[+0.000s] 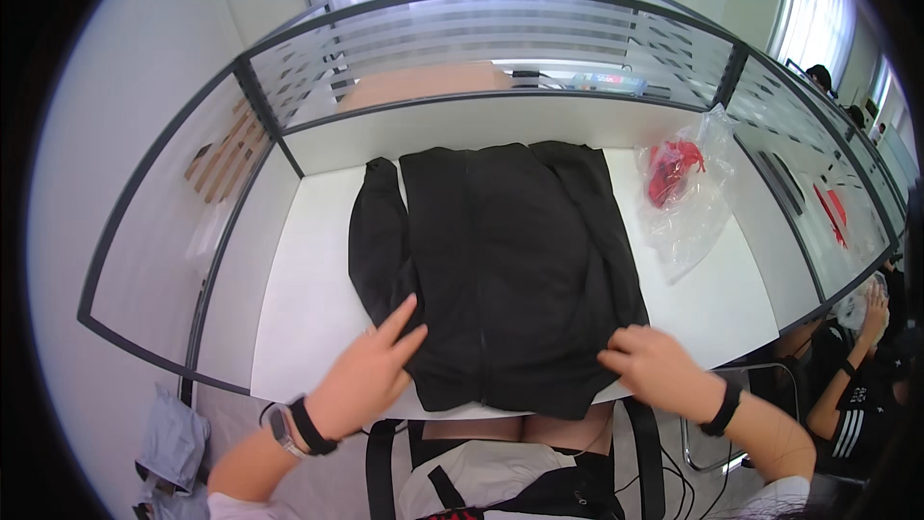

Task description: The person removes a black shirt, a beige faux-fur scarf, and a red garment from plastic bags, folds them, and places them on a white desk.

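A black zip-front jacket [520,260] lies spread on the white desk before me, its collar end toward the back panel. A zip line runs down its front, and its hem reaches the desk's front edge. Both sleeves lie along the sides of the body. My left hand [364,375] is at the lower left side of the jacket, two fingers extended and apart over the sleeve's lower end. At the lower right side, the curled fingers of my right hand [646,365] pinch the jacket's edge by the sleeve end.
A clear plastic bag [686,231] with a red item [671,170] inside lies at the desk's back right. Framed partition panels [498,115] enclose the desk [310,253] on three sides. A co-worker's hand [875,314] holds clear plastic at far right. A grey bag [172,433] hangs lower left.
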A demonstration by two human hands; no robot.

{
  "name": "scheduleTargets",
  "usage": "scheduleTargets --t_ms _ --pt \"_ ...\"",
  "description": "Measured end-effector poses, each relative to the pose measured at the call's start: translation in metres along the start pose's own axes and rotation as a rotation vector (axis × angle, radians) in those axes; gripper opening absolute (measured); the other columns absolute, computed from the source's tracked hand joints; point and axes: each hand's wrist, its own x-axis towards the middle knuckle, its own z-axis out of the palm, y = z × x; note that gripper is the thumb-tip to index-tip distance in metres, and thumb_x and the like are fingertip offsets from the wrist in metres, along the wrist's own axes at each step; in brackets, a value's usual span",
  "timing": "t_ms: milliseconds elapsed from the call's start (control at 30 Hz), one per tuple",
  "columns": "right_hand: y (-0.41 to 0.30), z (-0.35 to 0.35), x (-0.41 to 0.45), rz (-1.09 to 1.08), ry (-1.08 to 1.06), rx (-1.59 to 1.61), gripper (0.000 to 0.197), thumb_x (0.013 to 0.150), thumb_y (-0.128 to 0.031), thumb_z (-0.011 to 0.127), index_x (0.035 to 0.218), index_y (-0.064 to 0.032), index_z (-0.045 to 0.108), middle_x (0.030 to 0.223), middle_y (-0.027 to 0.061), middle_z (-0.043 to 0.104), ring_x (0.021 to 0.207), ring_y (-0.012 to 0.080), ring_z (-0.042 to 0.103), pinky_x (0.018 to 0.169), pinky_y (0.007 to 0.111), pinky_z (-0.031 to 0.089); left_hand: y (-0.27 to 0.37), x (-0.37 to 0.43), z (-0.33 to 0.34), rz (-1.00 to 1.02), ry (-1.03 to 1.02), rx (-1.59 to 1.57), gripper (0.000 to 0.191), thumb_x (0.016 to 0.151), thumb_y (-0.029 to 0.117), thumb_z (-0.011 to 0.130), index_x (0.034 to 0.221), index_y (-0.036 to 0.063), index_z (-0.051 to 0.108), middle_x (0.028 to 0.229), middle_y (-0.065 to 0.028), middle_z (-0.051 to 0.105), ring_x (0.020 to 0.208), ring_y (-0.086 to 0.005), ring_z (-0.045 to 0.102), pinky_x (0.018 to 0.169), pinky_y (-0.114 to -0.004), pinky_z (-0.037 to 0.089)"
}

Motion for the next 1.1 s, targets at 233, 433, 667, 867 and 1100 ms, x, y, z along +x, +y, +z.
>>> scheduleTargets --t_ms 233,433,667,867,1100 --pt "-0.040 0.042 -0.017 0.043 0.256 -0.035 0.055 0.067 -0.009 0.068 0.121 -0.0045 0.063 0.115 0.0148 0.059 0.107 0.0307 0.058 0.098 0.045 0.047 0.016 -0.040 0.062 -0.249 0.079 0.224 0.076 0.065 -0.001 0.065 0.139 0.0011 0.050 0.156 -0.0243 0.028 0.127 -0.0538 0.041 0.108 -0.059 0.035" --pt "-0.035 0.063 -0.032 -0.031 0.392 0.001 0.032 0.070 -0.006 0.067 0.101 -0.0042 0.068 0.107 0.0093 0.063 0.102 0.0266 0.062 0.102 0.046 0.047 0.014 -0.053 0.083 0.241 0.314 0.240 0.045 0.075 0.003 0.067 0.119 0.0130 0.067 0.134 -0.0134 0.055 0.123 -0.0324 0.053 0.106 -0.051 0.041" --pt "-0.025 0.005 -0.021 0.184 -0.026 0.472 0.022 0.079 -0.011 0.068 0.097 0.0009 0.065 0.107 0.0116 0.064 0.102 0.0303 0.062 0.098 0.042 0.048 0.012 -0.038 0.060 0.292 0.102 -0.096 0.040 0.097 0.039 0.056 0.114 0.0048 0.068 0.116 -0.0102 0.066 0.107 -0.0285 0.061 0.093 -0.044 0.047" --pt "-0.017 -0.044 0.017 0.208 -0.061 0.322 0.038 0.089 -0.021 0.068 0.118 0.0007 0.061 0.125 0.0166 0.058 0.113 0.0343 0.058 0.096 0.039 0.049 -0.053 0.008 0.003 -0.284 0.360 -0.037 0.028 0.095 0.015 0.060 0.117 -0.0016 0.061 0.116 -0.0188 0.063 0.108 -0.0372 0.060 0.095 -0.042 0.047" --pt "0.051 -0.004 0.121 0.138 -0.102 0.330 0.060 0.090 -0.028 0.068 0.140 -0.0025 0.049 0.150 0.0238 0.041 0.140 0.0364 0.040 0.115 0.039 0.035 -0.198 0.109 -0.014 -0.870 0.245 -0.633 0.054 0.090 0.038 0.068 0.118 -0.0068 0.057 0.099 -0.0108 0.060 0.095 -0.0184 0.057 0.085 -0.034 0.050"
